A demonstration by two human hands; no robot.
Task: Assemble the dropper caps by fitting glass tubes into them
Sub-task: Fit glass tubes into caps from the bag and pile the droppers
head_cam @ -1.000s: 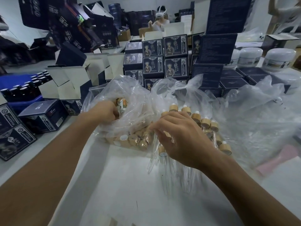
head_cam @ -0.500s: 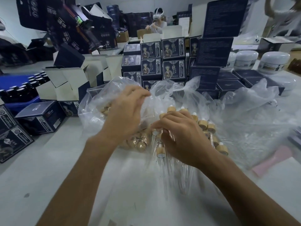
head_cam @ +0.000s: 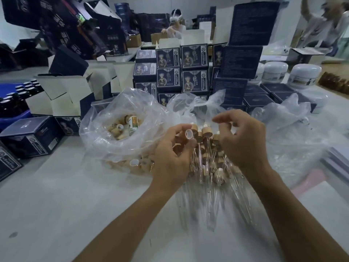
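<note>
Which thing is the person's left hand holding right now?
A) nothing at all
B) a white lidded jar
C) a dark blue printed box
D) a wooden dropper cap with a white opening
D: the left hand pinches a wooden dropper cap with a white opening in its fingers, above the assembled droppers.

Open surface low in the frame, a crowded wall of goods above.

We see bare white surface [head_cam: 56,205] across the lower left and lower middle of the frame, wide enough for our arms to pass. At centre, the pile of assembled droppers [head_cam: 205,163] and the plastic bag of caps [head_cam: 120,129] to its left lie close together. Crumpled plastic [head_cam: 294,133] fills the right side. Behind, stacked dark boxes [head_cam: 181,72] and open cartons [head_cam: 71,91] close off the upper frame, and dark boxes [head_cam: 32,137] hem the left edge.
</note>
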